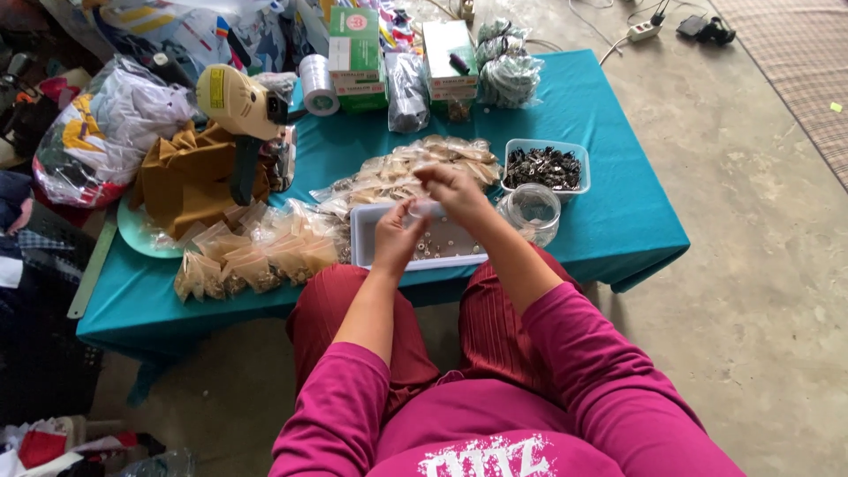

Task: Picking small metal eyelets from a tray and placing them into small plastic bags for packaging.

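Note:
My left hand (395,237) and my right hand (452,190) meet above a white rectangular tray (360,237) of small metal parts at the near edge of the teal-covered table (609,203). Together they pinch a small clear plastic bag (427,208), held over the tray. My fingers hide most of the bag and what is in it cannot be made out. My knees in red trousers sit right under the table edge.
A pile of filled small bags (252,256) lies left of the tray, another heap (415,168) behind it. A clear jar (532,210) and a box of dark parts (545,166) stand to the right. Tape roll (318,84), cartons, a yellow tool and brown cloth crowd the back.

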